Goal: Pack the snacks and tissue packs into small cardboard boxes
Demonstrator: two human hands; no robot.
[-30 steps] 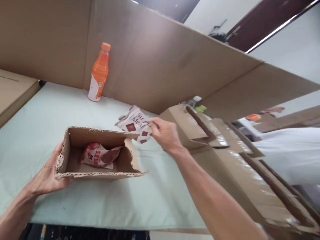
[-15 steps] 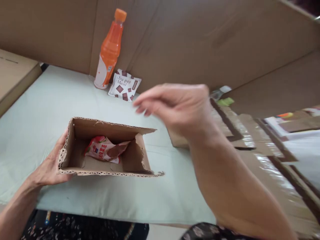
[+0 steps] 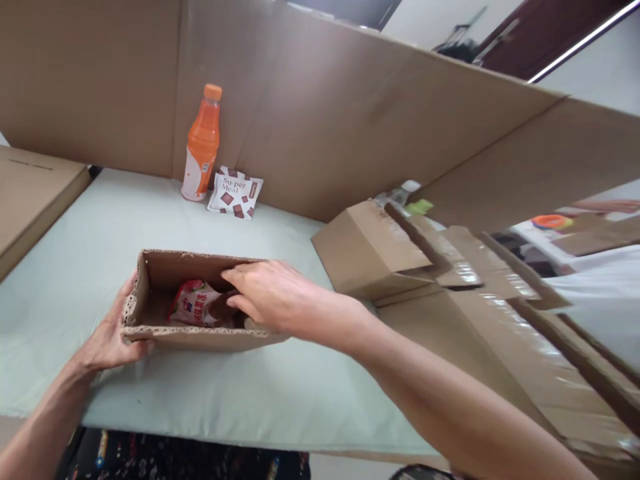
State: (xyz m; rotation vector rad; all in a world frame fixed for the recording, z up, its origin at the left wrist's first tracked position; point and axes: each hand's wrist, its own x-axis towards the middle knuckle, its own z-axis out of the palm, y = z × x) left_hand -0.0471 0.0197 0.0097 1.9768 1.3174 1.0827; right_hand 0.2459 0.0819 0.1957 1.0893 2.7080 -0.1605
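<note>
A small open-topped cardboard box (image 3: 210,340) with torn, ragged edges stands on the pale green cloth. My left hand (image 3: 111,337) is closed round its left end, fingers behind the wall and thumb along the front corner. Inside lies a red and white snack packet (image 3: 193,303) with Chinese lettering, its right part in shadow beneath my other hand. My right hand (image 3: 273,293) reaches over the box's right end, thumb and fingers apart above the packet. It covers most of that end wall. No object shows between the visible fingertips.
An orange drink bottle (image 3: 201,143) and a white "Super Meal" packet (image 3: 235,195) stand by the cardboard back wall (image 3: 300,113). Larger cardboard boxes (image 3: 365,253) crowd the right side. A flat carton (image 3: 35,193) lies at the left. A person's hand (image 3: 613,206) shows far right.
My right hand has come down and left from above the table to the box's right end. My left hand keeps its hold. The view has tilted up, showing more behind the wall.
</note>
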